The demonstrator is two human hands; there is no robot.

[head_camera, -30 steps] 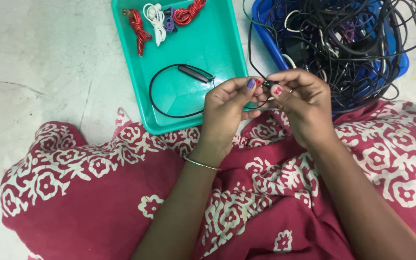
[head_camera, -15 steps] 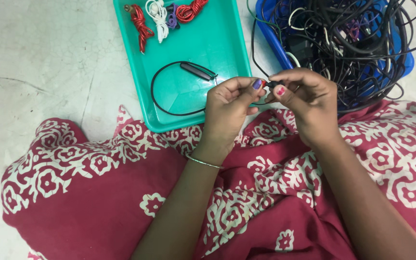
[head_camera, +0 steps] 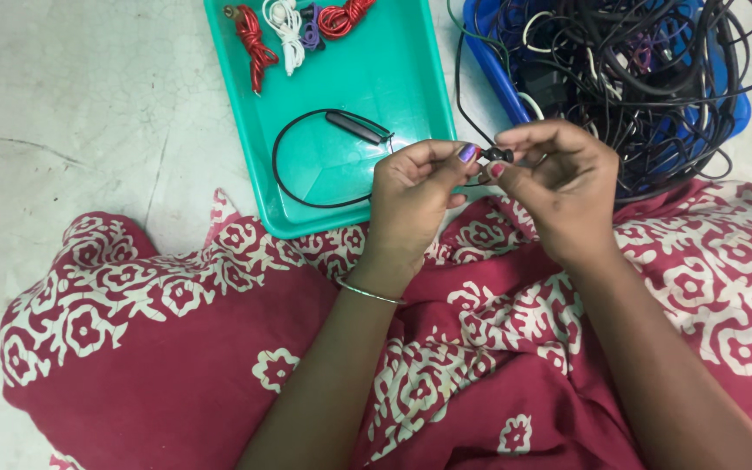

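- Pale, scuffed floor (head_camera: 89,113) lies under everything in the head view; a person sits on it with a red cloth with white flowers (head_camera: 219,348) spread over the lap.
- Green tray (head_camera: 393,78) is the landmark: it lies on the floor just beyond the lap, its near edge touching the cloth.
- Inside the tray, a black neckband earphone (head_camera: 354,128) lies in a loop; its cord runs off the tray's right edge toward the hands.
- Left hand (head_camera: 411,196) and right hand (head_camera: 559,187) meet just right of the tray's near corner, both pinched narrow on a small black earbud (head_camera: 498,155) between the fingertips.
- To do this well, I judge the grip should stay on the bud's body, not the thin cord, with the cord kept slack so the loop is not dragged out of the tray.
- At the tray's far end lie wound bundles: red cords (head_camera: 254,39), a white cord (head_camera: 286,22), a purple one (head_camera: 311,35).
- Right of the tray, a blue basket (head_camera: 502,83) holds a tangle of black cables (head_camera: 637,78).
- Hard to make out: the bud is mostly covered by fingertips, so what is being done to it cannot be told. The bundles and basket are cut off at the top edge.
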